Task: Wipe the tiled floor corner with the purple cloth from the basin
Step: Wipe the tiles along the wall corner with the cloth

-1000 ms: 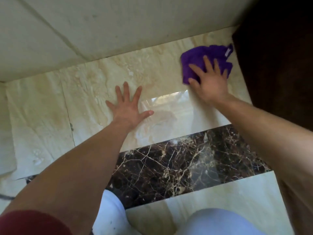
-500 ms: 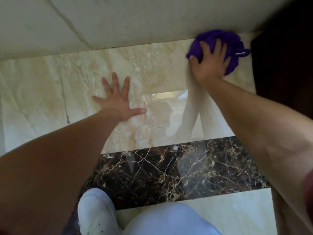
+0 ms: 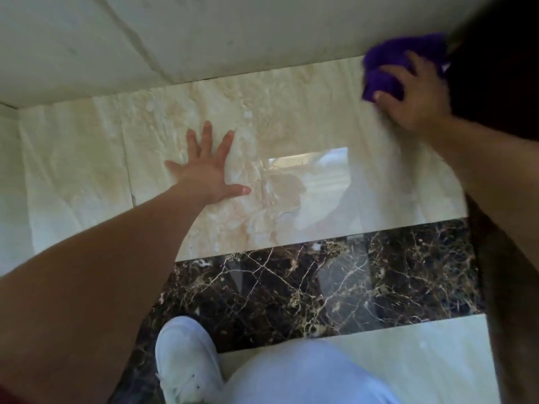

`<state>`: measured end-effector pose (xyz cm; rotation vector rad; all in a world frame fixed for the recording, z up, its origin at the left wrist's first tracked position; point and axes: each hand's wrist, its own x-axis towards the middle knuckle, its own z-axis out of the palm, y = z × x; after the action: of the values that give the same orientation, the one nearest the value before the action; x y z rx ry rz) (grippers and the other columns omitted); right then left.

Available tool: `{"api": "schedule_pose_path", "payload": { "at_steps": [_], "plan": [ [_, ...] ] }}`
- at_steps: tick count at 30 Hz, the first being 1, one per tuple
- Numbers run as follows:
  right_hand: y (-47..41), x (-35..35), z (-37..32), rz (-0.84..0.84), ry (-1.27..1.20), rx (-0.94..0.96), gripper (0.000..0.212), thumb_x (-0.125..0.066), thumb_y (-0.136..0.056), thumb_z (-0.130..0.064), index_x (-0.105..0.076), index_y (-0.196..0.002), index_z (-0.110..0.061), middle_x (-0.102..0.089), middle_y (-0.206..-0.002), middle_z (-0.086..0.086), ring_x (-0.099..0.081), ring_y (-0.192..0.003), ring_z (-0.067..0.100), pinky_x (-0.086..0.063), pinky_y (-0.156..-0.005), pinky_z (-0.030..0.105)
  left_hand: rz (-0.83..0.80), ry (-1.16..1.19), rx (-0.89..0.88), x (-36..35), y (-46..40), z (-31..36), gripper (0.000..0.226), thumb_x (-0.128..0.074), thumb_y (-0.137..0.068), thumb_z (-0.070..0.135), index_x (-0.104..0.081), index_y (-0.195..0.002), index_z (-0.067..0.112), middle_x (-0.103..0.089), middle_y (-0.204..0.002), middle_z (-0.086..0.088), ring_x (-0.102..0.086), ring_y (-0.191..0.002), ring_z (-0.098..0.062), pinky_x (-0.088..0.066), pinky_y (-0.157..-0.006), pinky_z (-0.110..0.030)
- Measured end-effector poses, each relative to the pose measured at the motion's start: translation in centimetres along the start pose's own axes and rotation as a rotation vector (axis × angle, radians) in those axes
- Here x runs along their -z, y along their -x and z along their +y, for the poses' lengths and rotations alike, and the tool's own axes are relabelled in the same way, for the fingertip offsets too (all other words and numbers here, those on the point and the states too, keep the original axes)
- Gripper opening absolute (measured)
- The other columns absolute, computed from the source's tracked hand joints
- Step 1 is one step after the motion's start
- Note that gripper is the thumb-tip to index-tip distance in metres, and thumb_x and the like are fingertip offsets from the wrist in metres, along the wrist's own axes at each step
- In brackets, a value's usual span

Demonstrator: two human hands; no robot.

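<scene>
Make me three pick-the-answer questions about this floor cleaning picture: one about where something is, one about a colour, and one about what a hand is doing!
1. Where is the cloth?
A. far right corner by the wall
B. on the dark tile strip
C. under the shoe

2. What colour is the cloth?
A. green
B. purple
C. yellow

3. What is the left hand doing?
A. holding a cup
B. making a fist
C. lying flat, fingers spread

Answers: 1 A, it meets the wall's base. 2 B, it shows purple above the right hand. 3 C, its palm rests on the beige tile.
</scene>
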<state>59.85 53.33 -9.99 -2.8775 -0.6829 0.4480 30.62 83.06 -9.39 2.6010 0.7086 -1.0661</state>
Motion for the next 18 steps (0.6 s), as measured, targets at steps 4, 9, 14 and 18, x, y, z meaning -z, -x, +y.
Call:
{"api": "schedule_pose_path", "payload": {
  "at_steps": [4, 9, 14, 18],
  "plan": [
    [-1.1, -0.9, -1.0, 0.097, -0.094, -0.195, 0.066, -0.049, -0.084, -0.06, -0.046, -0.145, -0.035, -0.025, -0.165, 0.012, -0.022, -0.151, 0.035, -0.024, -0.12, 0.053, 0.045, 0.004, -0.026, -0.7, -0.4, -0.7, 0.128, -0.058, -0.064, 0.09, 0.027, -0.15, 0.049, 0.042, -0.16, 0.005, 0.031, -0.152, -0.032, -0.013, -0.108, -0.084],
    [0.4, -4.6, -11.9, 0.112, -0.124, -0.158, 0.059, -0.05, -0.088, -0.053, -0.046, -0.145, -0.037, -0.024, -0.165, 0.008, -0.017, -0.153, 0.032, -0.018, -0.119, 0.055, 0.248, 0.08, -0.089, -1.9, 0.5, -1.5, 0.115, -0.054, -0.071, 0.086, 0.01, -0.158, 0.043, 0.017, -0.171, 0.001, 0.015, -0.157, -0.032, -0.009, -0.113, -0.08],
    [2.7, -7.8, -23.0, 0.039, -0.076, 0.068, 0.06, -0.048, -0.089, -0.055, -0.042, -0.147, -0.042, -0.023, -0.166, 0.006, -0.016, -0.153, 0.033, -0.017, -0.119, 0.055, 0.312, 0.207, 0.156, -4.7, 3.5, -8.5, 0.103, -0.052, -0.078, 0.081, -0.006, -0.158, 0.037, 0.005, -0.171, -0.004, 0.004, -0.158, -0.031, -0.012, -0.115, -0.075],
    [3.9, -9.5, -33.1, -0.105, -0.033, 0.295, 0.06, -0.052, -0.091, -0.051, -0.037, -0.149, -0.044, -0.014, -0.169, 0.003, -0.011, -0.154, 0.033, -0.014, -0.12, 0.056, 0.236, 0.212, 0.227, -6.7, 8.5, -16.1, 0.097, -0.063, -0.082, 0.068, -0.011, -0.159, 0.04, 0.008, -0.172, -0.002, 0.005, -0.158, -0.03, -0.016, -0.117, -0.074]
  ]
}}
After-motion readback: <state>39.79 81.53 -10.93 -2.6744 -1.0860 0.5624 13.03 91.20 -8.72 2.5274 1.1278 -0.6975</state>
